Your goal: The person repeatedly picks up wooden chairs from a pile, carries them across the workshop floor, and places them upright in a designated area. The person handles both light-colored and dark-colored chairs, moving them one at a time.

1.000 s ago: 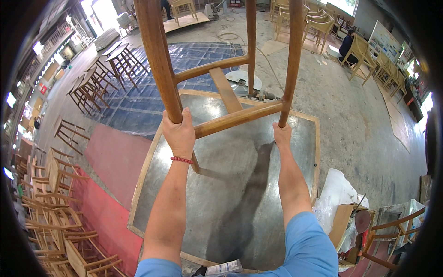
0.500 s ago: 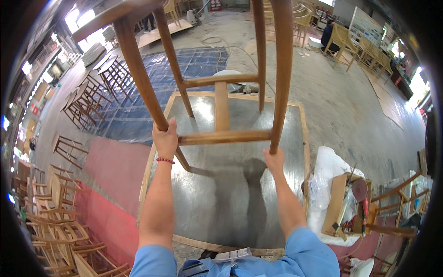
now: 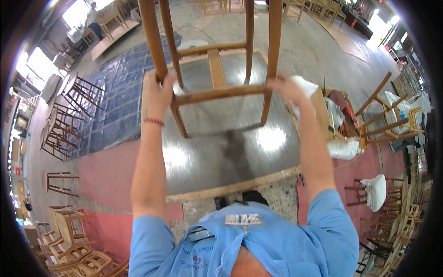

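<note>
A brown wooden stool or chair frame [image 3: 221, 93] stands over the dark, smooth tabletop [image 3: 203, 173], its upper part cut off by the picture's top edge. Four legs joined by stretchers show, with a flat bar running between the front and back stretchers. The near feet meet their shadows and seem to rest on the tabletop. My left hand [image 3: 159, 96], with a red bead bracelet at the wrist, is closed round the near left leg just above the stretcher. At the near right leg, my right hand [image 3: 287, 87] grips at stretcher height; its fingers are slightly blurred.
Right of the table, an open box [image 3: 339, 115] holds tools, with white wrapping beside it. A wooden chair frame [image 3: 383, 117] lies farther right. Dark stools [image 3: 83, 94] stand near a blue floor sheet [image 3: 117, 87] at left. Several wooden chairs [image 3: 78, 249] crowd the lower left.
The frame's near legs are lower, with the right foot now down at the tabletop. My right hand has shifted from that leg's lower end up to the stretcher. My view tilts further down.
</note>
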Demonstrator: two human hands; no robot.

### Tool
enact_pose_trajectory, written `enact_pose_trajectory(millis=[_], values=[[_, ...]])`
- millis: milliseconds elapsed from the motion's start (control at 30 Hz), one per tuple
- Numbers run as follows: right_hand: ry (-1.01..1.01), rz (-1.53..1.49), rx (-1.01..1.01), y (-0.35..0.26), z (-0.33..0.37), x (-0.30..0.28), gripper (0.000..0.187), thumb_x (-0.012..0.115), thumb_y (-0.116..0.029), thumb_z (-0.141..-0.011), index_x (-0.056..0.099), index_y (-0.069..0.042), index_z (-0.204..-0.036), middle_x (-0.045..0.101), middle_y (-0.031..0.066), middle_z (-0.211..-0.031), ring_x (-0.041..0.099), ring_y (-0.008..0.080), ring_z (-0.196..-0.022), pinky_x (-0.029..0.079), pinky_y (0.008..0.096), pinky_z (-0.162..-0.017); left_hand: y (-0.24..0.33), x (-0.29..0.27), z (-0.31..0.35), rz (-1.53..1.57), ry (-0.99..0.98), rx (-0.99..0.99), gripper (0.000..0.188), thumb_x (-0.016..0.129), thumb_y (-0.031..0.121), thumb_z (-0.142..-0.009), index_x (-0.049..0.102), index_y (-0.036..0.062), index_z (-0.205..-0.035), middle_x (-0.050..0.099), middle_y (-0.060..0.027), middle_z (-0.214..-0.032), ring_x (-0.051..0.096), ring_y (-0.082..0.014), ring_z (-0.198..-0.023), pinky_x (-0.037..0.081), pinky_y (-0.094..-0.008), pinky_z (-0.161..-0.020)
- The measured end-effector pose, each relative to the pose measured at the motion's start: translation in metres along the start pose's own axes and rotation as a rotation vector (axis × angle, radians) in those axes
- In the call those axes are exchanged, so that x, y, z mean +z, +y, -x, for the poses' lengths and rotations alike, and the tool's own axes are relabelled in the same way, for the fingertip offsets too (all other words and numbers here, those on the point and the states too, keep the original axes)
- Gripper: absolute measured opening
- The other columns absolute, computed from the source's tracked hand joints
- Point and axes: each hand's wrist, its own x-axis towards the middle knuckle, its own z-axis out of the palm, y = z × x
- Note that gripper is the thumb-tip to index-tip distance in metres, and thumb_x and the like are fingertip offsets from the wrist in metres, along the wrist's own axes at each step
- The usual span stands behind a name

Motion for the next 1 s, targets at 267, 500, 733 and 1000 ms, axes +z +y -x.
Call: enact_pose_trajectory(millis=[267,500,733,1000], values=[[0.516,0.320,-0.459,-0.148,-0.017,-0.041,0.045,0.057,-0.043,-0.083,0.066,-0.007,-0.108,0.065,0.0190,-0.104,0.060,0.0338,-0.102,0.044,0.0390,-0.089,0.071,-0.045,-0.075,-0.043,-0.122,0.007,0.045,0.059,0.039,-0.083,0.065,-0.0027,-0.098,0.066,-0.0208,-0.082,0.064,-0.0329,-0.082,0.047,-0.0373,-0.075],[0.517,0.336,-0.446,-0.138,-0.015,-0.038,0.043,0.060,-0.040,-0.082,0.066,-0.004,-0.105,0.067,0.0189,-0.096,0.063,0.0344,-0.092,0.047,0.0393,-0.081,0.081,-0.050,-0.050,-0.035,-0.065,0.007,0.044,0.060,0.039,-0.085,0.065,0.0000,-0.105,0.068,-0.0157,-0.083,0.065,-0.0215,-0.076,0.048,-0.0342,-0.070],[0.543,0.311,-0.440,-0.138,-0.016,-0.034,0.040,0.060,-0.040,-0.080,0.067,-0.006,-0.100,0.066,0.0203,-0.092,0.062,0.0369,-0.090,0.047,0.0426,-0.080,0.086,-0.050,-0.050,0.034,-0.049,-0.046,0.038,0.063,0.033,-0.083,0.065,-0.0014,-0.099,0.066,-0.0215,-0.086,0.064,-0.0327,-0.084,0.047,-0.0371,-0.076],[0.528,0.235,-0.459,-0.137,-0.013,-0.032,0.042,0.059,-0.039,-0.082,0.066,-0.004,-0.103,0.066,0.0198,-0.092,0.063,0.0365,-0.089,0.048,0.0423,-0.079,0.082,-0.040,-0.048,0.031,0.040,-0.044,0.037,0.062,0.030,-0.085,0.065,-0.0020,-0.103,0.068,-0.0145,-0.084,0.065,-0.0213,-0.076,0.048,-0.0337,-0.071]])
